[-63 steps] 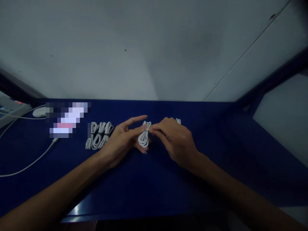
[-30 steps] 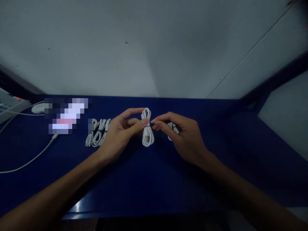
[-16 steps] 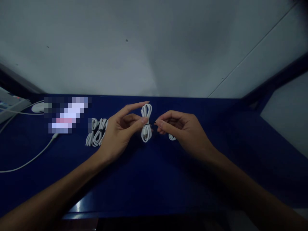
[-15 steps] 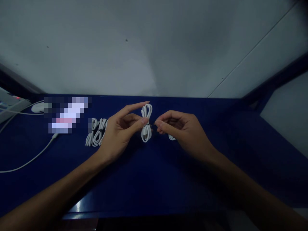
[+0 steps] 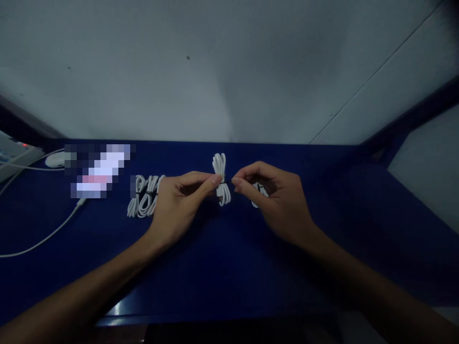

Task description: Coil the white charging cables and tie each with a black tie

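Observation:
A coiled white cable, bound about its middle by a thin black tie, stands upright between my two hands. My left hand grips it from the left, thumb over the front by the tie. Just to its right, my right hand is closed in a pinch at the tie's end, of which only a small dark piece shows. Partly behind that hand lies another tied white cable. Beside my left wrist rest several more tied white cables, side by side and partly covered.
A blue table runs up to a grey wall. At the left lies a blurred-out lit phone with a white cord plugged in. Behind it are a white mouse-shaped object and a white box with a red light.
The cable in my left hand has turned a little and shifted slightly right. My left index finger has curled down from its stretched position. My right hand stays pinched beside the cable.

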{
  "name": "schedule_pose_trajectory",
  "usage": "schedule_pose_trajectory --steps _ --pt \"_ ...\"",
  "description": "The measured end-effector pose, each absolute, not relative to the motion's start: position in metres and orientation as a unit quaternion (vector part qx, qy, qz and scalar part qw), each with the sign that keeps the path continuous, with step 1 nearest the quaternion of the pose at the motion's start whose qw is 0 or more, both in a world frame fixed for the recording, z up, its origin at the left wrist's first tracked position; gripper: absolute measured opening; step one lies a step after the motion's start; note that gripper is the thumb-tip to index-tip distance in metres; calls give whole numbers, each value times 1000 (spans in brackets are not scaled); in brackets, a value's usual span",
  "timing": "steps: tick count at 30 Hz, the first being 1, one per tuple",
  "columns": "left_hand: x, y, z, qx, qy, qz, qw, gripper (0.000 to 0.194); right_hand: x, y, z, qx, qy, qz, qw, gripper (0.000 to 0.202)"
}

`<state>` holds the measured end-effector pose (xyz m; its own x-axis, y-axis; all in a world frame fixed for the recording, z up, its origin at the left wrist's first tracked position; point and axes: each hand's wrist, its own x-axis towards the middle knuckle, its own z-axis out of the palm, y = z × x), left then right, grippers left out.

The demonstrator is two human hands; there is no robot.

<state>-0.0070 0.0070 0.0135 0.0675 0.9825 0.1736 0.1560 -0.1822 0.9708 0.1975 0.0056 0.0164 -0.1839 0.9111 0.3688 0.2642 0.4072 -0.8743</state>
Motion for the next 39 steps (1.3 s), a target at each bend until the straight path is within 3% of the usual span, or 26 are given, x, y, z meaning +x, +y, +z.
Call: schedule_pose_trajectory --steps 9,14,17,27,28,30,33,39 --pt "-4 6 3 513 370 444 634 26 196 4 17 -424 -726 283 461 6" --pt "-6 6 3 536 393 437 606 21 194 3 15 -433 -702 325 463 5" --pt "-8 8 3 572 398 446 562 24 193 5 13 -422 -648 416 479 3" --pt "-13 10 8 587 345 397 615 23 201 16 5 -370 -521 605 474 43" --pt "-13 11 9 575 338 403 627 29 201 17 3 -362 -518 619 466 46" --pt "-14 14 8 541 323 419 654 57 202 18 1 -353 -516 639 448 50" --pt "-15 18 6 515 309 418 682 94 203 21 0 -334 -542 655 406 39" --pt "-19 18 8 539 339 392 664 105 207 25 1 -270 -558 683 387 26"
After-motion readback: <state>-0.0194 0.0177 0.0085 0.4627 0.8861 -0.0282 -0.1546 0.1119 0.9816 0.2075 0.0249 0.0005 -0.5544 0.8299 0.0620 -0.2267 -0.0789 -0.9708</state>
